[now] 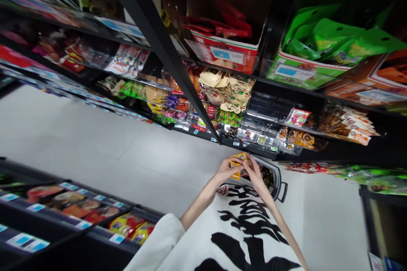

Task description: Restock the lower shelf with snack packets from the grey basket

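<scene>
Both my hands meet in front of my white shirt with black print, closed on small yellow snack packets (pixel 239 157). My left hand (pixel 226 168) grips them from the left side. From the right, my right hand (pixel 252 168) pinches them, its fingers close to the left ones. How many packets there are, I cannot tell. Just beyond and below my right hand, a grey shopping basket (pixel 277 175) with a dark handle stands on the floor. Dark items lie in it, partly hidden by my hand and arm.
Ahead runs a black shelf unit with a slanting post (pixel 171 57), a red box (pixel 222 53), green bags (pixel 343 40) and clear bins of small sweets (pixel 260 135). At lower left stands another shelf (pixel 92 233) with packaged food. Pale floor (pixel 127 148) lies between them.
</scene>
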{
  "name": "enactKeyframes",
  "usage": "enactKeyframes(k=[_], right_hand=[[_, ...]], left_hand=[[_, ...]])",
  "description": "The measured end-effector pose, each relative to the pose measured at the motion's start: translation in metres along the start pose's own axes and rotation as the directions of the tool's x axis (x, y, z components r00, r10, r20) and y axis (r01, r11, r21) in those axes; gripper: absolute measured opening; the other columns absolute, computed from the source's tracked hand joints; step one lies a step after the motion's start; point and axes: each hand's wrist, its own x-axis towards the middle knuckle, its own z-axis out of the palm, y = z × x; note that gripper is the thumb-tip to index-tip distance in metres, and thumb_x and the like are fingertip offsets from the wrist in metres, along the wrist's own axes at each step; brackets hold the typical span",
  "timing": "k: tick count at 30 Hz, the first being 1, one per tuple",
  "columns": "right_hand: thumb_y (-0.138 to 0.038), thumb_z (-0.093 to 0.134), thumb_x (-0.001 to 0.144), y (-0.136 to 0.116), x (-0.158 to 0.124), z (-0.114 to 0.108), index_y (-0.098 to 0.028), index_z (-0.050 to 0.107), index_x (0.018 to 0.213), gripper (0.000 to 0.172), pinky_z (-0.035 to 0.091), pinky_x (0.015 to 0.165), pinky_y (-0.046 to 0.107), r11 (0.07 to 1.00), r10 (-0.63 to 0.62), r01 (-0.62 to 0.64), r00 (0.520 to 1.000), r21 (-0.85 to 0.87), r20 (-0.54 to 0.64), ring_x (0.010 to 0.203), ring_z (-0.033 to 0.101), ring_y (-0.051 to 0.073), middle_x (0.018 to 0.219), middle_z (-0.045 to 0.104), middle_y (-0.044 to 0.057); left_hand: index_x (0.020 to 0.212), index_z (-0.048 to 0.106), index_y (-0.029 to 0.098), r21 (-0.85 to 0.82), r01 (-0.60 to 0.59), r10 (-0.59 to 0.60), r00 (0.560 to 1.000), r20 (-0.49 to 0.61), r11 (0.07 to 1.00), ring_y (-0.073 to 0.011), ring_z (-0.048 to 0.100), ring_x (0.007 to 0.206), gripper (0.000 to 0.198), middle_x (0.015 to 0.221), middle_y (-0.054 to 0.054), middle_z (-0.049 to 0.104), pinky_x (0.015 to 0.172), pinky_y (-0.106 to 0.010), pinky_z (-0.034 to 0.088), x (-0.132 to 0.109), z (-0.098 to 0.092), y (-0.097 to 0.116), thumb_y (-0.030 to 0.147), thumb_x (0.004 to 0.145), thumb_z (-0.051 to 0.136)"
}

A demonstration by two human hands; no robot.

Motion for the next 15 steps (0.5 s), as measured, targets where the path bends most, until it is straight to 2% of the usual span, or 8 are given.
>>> enactKeyframes(k=[2,5,8,10,11,13,15], right_hand=[[-0.046,0.077,0.079,-0.004,0.000,0.007,-0.030,0.061,0.126,0.052,0.053,0.054,0.025,0.999,-0.041,0.041,0.998,-0.002,-0.048,0.078,0.066,0.018,0.105,0.073,0.002],[-0.039,0.082,0.075,-0.012,-0.003,0.001,-0.029,0.061,0.126,0.056,0.051,0.054,0.023,0.998,-0.069,0.069,0.997,0.004,0.018,0.079,0.066,0.017,0.112,0.072,0.003],[-0.032,0.083,0.074,-0.017,-0.009,-0.008,-0.031,0.056,0.133,0.065,0.050,0.056,0.022,0.995,-0.096,0.096,0.993,-0.002,0.062,0.080,0.066,0.016,0.111,0.073,0.002],[-0.030,0.084,0.073,-0.018,-0.013,-0.011,-0.031,0.055,0.133,0.067,0.049,0.054,0.022,0.995,-0.097,0.098,0.994,-0.018,0.051,0.077,0.065,0.016,0.106,0.073,0.002],[-0.030,0.085,0.071,-0.017,-0.014,-0.011,-0.030,0.057,0.131,0.065,0.048,0.051,0.022,0.995,-0.101,0.102,0.995,-0.023,0.027,0.076,0.065,0.016,0.104,0.073,0.002],[-0.033,0.086,0.070,-0.016,-0.016,-0.009,-0.027,0.063,0.119,0.054,0.044,0.046,0.022,0.991,-0.131,0.131,0.987,-0.005,-0.097,0.072,0.065,0.017,0.098,0.074,0.002],[-0.036,0.086,0.070,-0.016,-0.016,-0.008,-0.024,0.067,0.103,0.040,0.045,0.047,0.023,0.979,-0.186,0.200,0.945,0.025,-0.268,0.067,0.064,0.016,0.087,0.074,0.001]], left_hand=[[0.085,0.080,0.015,0.022,-0.016,0.015,0.999,0.044,1.000,-0.0197,0.067,0.082,0.027,0.094,-0.009,0.075,0.075,-0.027,0.050,0.001,-0.002,0.006,0.034,0.068,0.087],[0.080,0.079,0.016,-0.025,-0.037,0.040,0.992,0.118,0.999,-0.0260,0.068,0.102,0.020,0.112,-0.012,0.074,0.084,-0.029,0.051,-0.003,-0.002,0.017,0.031,0.069,0.086],[0.084,0.080,0.019,-0.115,-0.059,0.084,0.971,0.226,0.992,-0.0334,0.056,0.131,0.018,0.137,-0.013,0.064,0.100,-0.035,0.049,-0.010,0.000,0.028,0.025,0.068,0.086],[0.087,0.080,0.022,-0.145,-0.051,0.091,0.956,0.280,0.988,-0.0358,0.049,0.138,0.021,0.144,-0.012,0.058,0.103,-0.039,0.048,-0.014,0.002,0.032,0.022,0.066,0.086],[0.086,0.080,0.022,-0.162,-0.032,0.079,0.953,0.292,0.986,-0.0364,0.049,0.138,0.021,0.144,-0.012,0.058,0.101,-0.040,0.049,-0.015,0.004,0.033,0.022,0.066,0.086],[0.081,0.078,0.021,-0.220,0.015,0.048,0.959,0.279,0.975,-0.0364,0.053,0.134,0.017,0.143,-0.013,0.060,0.098,-0.040,0.051,-0.016,0.007,0.029,0.024,0.066,0.086],[0.075,0.074,0.020,-0.309,0.040,0.027,0.977,0.209,0.950,-0.0343,0.059,0.128,0.016,0.139,-0.013,0.063,0.095,-0.038,0.052,-0.014,0.011,0.023,0.026,0.067,0.086]])
